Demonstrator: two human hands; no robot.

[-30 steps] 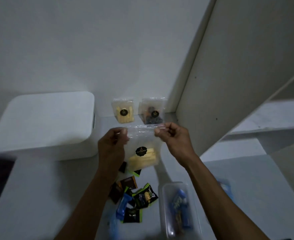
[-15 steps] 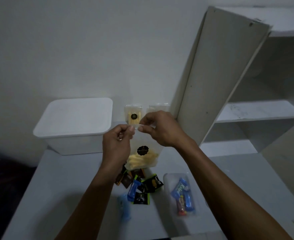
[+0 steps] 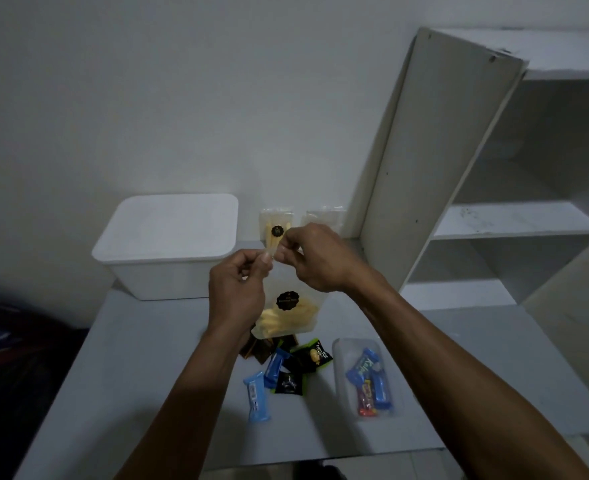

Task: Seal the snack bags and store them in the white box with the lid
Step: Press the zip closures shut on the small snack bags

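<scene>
Clear plastic snack bag (image 3: 287,311) of yellow sticks, held up.
Left hand (image 3: 239,292) and right hand (image 3: 315,259) pinch its top edge; lidded white plastic box (image 3: 168,244) behind.

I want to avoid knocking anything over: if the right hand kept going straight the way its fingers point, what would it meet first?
Most likely the left hand: the right hand points leftward at it, both pinching the snack bag top. Depth is uncertain.
</scene>
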